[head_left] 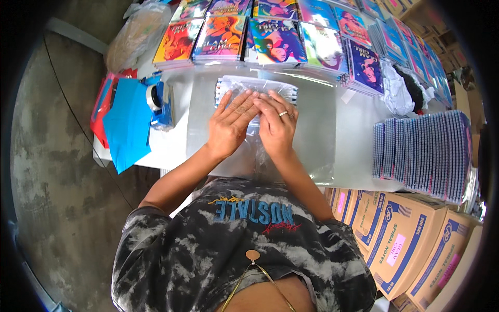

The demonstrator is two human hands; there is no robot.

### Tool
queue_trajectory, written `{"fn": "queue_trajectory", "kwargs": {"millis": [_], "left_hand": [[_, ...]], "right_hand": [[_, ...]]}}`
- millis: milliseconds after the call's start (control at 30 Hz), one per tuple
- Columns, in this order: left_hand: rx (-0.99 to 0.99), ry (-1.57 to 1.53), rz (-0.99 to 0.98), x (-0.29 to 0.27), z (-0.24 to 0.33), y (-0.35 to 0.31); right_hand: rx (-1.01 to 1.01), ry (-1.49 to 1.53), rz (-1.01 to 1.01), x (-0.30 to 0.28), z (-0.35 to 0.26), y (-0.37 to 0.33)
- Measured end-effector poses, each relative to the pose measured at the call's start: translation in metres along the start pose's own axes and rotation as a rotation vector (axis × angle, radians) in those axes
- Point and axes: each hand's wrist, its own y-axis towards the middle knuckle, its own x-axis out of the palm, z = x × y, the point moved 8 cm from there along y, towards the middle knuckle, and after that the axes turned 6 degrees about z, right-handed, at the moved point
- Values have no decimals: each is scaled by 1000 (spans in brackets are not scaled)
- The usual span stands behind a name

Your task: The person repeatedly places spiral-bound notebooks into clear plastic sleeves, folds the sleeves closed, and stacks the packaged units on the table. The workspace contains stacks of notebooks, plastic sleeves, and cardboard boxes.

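Both my hands rest on a small stack of spiral notebooks (254, 84) wrapped in clear plastic, at the middle of the table. Its spiral edges show at the left and right ends. My left hand (227, 127) lies with its fingers stretched out over the wrap. Beside it, my right hand (277, 127), with a ring on one finger, presses on the same wrap with slightly bent fingers. The fingertips of the two hands meet near the stack's middle. Under them a clear plastic sheet (309, 130) spreads over the table. The faces of the notebooks are hidden.
Rows of colourful notebooks (221, 39) line the far side. A blue tape dispenser (162, 106) and blue sheet (126, 125) lie left. Right stand a tall notebook stack (421, 153) and crumpled white plastic (396, 88). Cardboard boxes (403, 242) sit below the table's right edge.
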Motion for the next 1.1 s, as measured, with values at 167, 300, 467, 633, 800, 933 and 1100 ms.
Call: {"fn": "queue_trajectory", "kwargs": {"millis": [167, 300, 467, 633, 800, 933, 1100], "left_hand": [[6, 120, 134, -34, -27, -53], [-883, 705, 352, -132, -168, -122], [-1679, -160, -180, -90, -256, -194], [-1606, -774, 244, -92, -255, -219], [-1433, -500, -15, -97, -225, -285], [-1254, 334, 466, -149, -225, -215], [-1069, -913, 230, -52, -67, -41]], "right_hand": [[-81, 32, 25, -2, 5, -7], [-127, 46, 41, -2, 0, -5], [-172, 81, 43, 2, 1, -8], [-190, 33, 60, 5, -2, -11], [-181, 29, 58, 7, -4, -12], [-174, 11, 54, 5, 1, -12], [-172, 79, 40, 6, -2, -14]]}}
